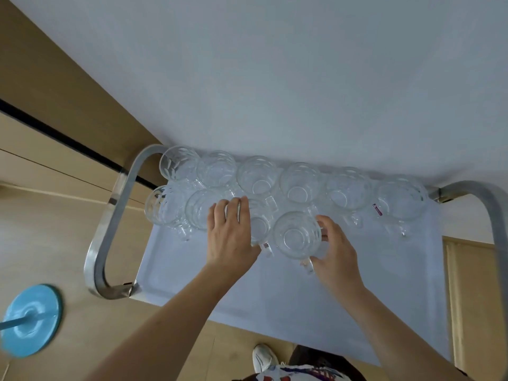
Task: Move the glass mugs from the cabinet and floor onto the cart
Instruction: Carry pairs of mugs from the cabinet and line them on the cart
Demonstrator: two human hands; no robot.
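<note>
1. Head view shows clear glass mugs (pixel 258 177) with faceted walls and small handles standing upright on the cart (pixel 275 303), packed in two rows along its far edge by a white wall (pixel 275 64).
2. Left hand (pixel 231 235) lies over a mug in the front row (pixel 259 229), fingers curved around its side.
3. Right hand (pixel 334 251) grips the neighbouring mug (pixel 295 237), thumb near its handle and fingers round the far side.
4. Cart's top is a pale, smooth tray with a shallow raised rim, and curved brushed-metal handles (pixel 110 224) loop at both ends.
5. Wooden floor (pixel 41 229) lies around it; a round blue disc (pixel 30 320) with a blue stem sits at lower left, and a white shoe (pixel 264 357) shows below.
</note>
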